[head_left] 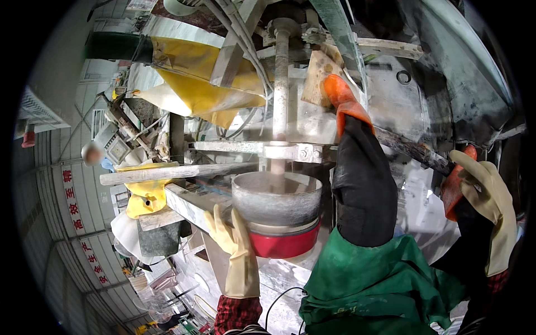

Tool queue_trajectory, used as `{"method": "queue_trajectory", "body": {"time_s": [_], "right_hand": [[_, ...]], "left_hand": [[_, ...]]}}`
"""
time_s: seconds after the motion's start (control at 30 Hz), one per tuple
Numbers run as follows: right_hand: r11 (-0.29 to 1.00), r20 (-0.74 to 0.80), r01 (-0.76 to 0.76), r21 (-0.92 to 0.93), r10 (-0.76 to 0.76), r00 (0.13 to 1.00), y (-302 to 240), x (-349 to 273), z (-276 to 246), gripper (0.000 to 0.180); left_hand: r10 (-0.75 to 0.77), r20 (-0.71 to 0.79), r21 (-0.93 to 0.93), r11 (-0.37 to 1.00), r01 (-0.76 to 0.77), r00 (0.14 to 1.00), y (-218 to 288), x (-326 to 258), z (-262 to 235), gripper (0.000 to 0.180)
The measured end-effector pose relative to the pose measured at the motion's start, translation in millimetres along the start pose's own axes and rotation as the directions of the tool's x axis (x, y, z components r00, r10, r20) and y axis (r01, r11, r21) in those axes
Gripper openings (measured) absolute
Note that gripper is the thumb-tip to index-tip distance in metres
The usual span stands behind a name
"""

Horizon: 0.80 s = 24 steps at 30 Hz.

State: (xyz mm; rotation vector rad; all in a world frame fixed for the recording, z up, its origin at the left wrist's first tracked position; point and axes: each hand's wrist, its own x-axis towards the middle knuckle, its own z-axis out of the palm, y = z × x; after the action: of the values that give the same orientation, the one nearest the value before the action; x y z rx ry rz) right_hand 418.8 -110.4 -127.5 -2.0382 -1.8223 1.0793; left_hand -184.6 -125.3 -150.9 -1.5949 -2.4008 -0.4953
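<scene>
My left hand (pixel 230 237), in a cream rubber glove, lies with spread fingers against the side of a grey metal bowl (pixel 276 198) that sits on a red ring (pixel 287 244). A vertical grey shaft (pixel 280 84) dips into the bowl. My right hand (pixel 484 192), also in a cream glove, is closed around the end of a dark, dirty bar (pixel 410 148) at the right. Another person's orange-gloved hand (pixel 453 192) holds the same bar just behind mine. Their other orange glove (pixel 341 97), on a black sleeve (pixel 363 178), reaches up to the machine.
The other person's green garment (pixel 379 285) fills the lower middle between my arms. A grey machine housing (pixel 446 72) stands at the right, yellow sheeting (pixel 195 84) hangs at the upper left, a grey beam (pixel 167 172) crosses left of the bowl, and cables (pixel 245 39) run down from above.
</scene>
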Motion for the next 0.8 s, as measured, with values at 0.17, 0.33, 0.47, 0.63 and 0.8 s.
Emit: {"method": "queue_trajectory", "body": {"time_s": [0.17,0.33,0.47,0.63,0.8], "right_hand": [[0.992,0.001,-0.064,-0.110,0.064,0.998,-7.2,-0.9,-2.0,0.071],[0.998,0.010,-0.048,-0.033,0.048,0.999,-11.8,0.2,-3.1,0.068],[0.990,0.001,-0.030,-0.138,0.031,1.000,-14.6,-0.2,-3.9,0.070],[0.996,0.013,0.004,-0.087,-0.003,1.000,-15.5,0.0,-4.2,0.072],[0.990,-0.014,0.142,-0.021,-0.142,0.990,-12.5,7.5,-7.5,0.070]], "left_hand": [[0.005,-0.001,0.000,1.000,-0.005,1.000,0.6,-2.3,1.4,0.051],[-0.013,0.009,-0.047,0.999,0.014,1.000,7.1,-4.0,-0.2,0.050],[-0.044,0.048,-0.032,0.998,0.046,0.998,11.7,-7.6,-3.0,0.050],[0.006,0.012,-0.108,0.994,-0.004,1.000,12.3,-9.9,-1.9,0.051],[0.008,-0.020,0.037,0.999,-0.007,1.000,17.0,-10.9,-1.0,0.052]]}}
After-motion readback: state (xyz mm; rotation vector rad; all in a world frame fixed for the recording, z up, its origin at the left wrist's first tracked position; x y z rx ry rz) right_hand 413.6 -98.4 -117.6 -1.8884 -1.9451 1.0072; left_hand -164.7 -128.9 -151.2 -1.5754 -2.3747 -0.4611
